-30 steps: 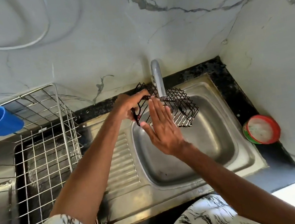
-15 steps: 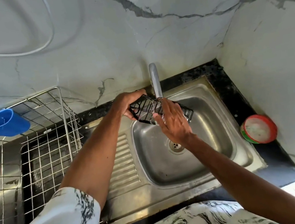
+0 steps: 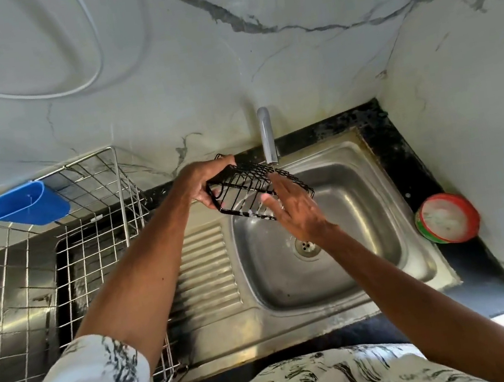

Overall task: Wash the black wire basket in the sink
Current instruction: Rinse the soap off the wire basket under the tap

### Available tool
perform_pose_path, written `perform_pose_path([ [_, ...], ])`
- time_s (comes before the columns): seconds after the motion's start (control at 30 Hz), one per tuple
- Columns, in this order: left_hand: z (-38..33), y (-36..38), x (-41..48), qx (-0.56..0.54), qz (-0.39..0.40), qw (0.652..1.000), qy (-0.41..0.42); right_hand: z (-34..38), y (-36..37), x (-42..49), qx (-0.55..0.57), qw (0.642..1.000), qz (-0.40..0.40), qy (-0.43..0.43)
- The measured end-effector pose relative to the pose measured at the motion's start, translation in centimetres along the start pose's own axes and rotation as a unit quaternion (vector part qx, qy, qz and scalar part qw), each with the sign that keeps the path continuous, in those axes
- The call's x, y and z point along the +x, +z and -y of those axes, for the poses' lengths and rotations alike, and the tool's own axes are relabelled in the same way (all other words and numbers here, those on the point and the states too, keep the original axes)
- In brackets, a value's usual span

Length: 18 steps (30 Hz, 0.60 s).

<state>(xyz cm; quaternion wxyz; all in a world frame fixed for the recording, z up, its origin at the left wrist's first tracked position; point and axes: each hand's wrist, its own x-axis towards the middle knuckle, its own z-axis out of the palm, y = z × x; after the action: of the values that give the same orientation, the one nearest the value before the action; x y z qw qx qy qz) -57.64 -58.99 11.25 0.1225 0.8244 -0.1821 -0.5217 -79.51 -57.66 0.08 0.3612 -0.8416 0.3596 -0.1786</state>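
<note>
Since the earlier frame, our flat, open right hand (image 3: 299, 213) has shifted lower against the black wire basket (image 3: 244, 188); our left hand (image 3: 202, 181) grips its end under the grey metal tap (image 3: 267, 137), above the stainless steel sink (image 3: 360, 208).

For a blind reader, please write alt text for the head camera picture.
A left hand holds a black wire basket under the tap over a steel sink, while the open right hand touches it.

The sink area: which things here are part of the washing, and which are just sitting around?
In use: black wire basket, held by the left hand under the tap; right hand rubbing it; sink.

Lying about: metal dish rack, blue holder, red-rimmed tub.
</note>
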Motion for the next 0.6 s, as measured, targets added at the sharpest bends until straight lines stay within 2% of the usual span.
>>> perform_pose_path([
  [0.07,0.6,-0.7,0.3,-0.019,0.005,1.000,-0.013,-1.9,-0.7,-1.8,0.008,0.992,0.025,0.125],
  [0.13,1.3,-1.2,0.1,-0.017,0.000,1.000,-0.013,-3.8,-1.3,-3.1,0.013,0.978,0.069,0.198],
  [0.23,2.3,-1.7,-0.5,-0.004,-0.003,1.000,-0.002,-4.6,-1.8,-2.4,0.144,0.945,0.061,0.289],
  [0.27,2.7,-1.8,-0.9,-0.004,-0.003,1.000,0.000,-5.3,-1.5,-1.8,0.212,0.929,0.054,0.298],
  [0.33,3.4,-1.9,-1.3,-0.007,-0.001,1.000,-0.004,-6.5,-1.0,-0.8,0.339,0.874,0.060,0.342],
  [0.37,3.8,-2.1,-1.3,-0.007,0.004,1.000,-0.006,-6.4,-1.1,-0.5,0.382,0.847,0.061,0.365],
  [0.4,4.4,-2.3,-1.2,-0.007,0.009,1.000,-0.005,-6.3,-1.3,-0.2,0.399,0.834,0.064,0.375],
  [0.47,5.5,-2.7,-0.8,0.012,0.006,1.000,0.014,-6.0,-1.7,0.3,0.393,0.827,0.084,0.393],
  [0.6,7.5,-2.4,-1.3,0.050,-0.036,0.994,0.085,-4.6,-2.7,-0.3,0.360,0.837,0.127,0.391],
])
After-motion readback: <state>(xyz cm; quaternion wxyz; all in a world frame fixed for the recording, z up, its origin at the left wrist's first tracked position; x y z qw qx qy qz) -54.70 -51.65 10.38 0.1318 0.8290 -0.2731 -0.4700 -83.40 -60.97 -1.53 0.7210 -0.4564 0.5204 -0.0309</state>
